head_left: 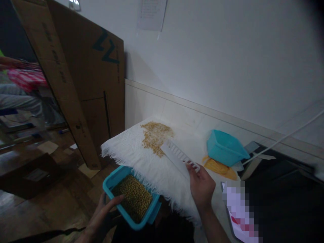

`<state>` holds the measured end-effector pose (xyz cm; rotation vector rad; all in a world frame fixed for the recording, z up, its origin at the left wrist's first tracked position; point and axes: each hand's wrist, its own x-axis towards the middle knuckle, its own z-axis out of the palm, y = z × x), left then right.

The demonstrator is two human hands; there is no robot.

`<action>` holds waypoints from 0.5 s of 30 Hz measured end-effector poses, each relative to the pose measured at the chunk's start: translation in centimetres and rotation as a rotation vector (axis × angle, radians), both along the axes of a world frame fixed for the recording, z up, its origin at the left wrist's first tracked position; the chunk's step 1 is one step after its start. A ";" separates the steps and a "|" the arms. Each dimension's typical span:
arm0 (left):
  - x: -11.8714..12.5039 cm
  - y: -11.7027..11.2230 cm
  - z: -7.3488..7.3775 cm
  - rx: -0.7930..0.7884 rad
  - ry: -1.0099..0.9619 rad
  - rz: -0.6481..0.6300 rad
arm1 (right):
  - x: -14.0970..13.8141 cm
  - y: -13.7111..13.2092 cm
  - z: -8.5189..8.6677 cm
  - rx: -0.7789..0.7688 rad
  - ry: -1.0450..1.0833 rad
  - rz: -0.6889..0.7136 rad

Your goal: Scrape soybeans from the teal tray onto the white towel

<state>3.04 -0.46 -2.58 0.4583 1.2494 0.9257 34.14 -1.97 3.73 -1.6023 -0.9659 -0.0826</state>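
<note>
My left hand (101, 214) grips the near-left rim of a blue plastic basket (120, 210), its thumb over the edge. Yellowish soybeans (138, 195) lie inside this basket, which sits just below the table's fringed edge. In my right hand (202, 187) is a flat white slotted plastic piece (177, 158), its exact kind unclear. The far end of that piece touches or hovers just above the near-right side of a spread of loose beans (151, 133). Those beans rest on a white fringed tablecloth (131, 152), with paler small bits among them.
A second blue basket (224, 146) stands at the right by the wall, beside an orange-yellow item (219, 166). A phone (238, 209) lies near the right edge. A tall cardboard box (88, 74) borders the left; beyond it sits another person (21, 98).
</note>
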 end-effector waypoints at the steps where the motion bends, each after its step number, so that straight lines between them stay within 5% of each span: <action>1: 0.1 0.0 0.1 0.002 -0.006 0.002 | 0.6 0.4 0.0 -0.016 0.002 -0.010; 15: 0.2 0.1 0.6 -0.013 -0.002 0.017 | 1.7 0.7 -1.4 -0.074 -0.073 0.015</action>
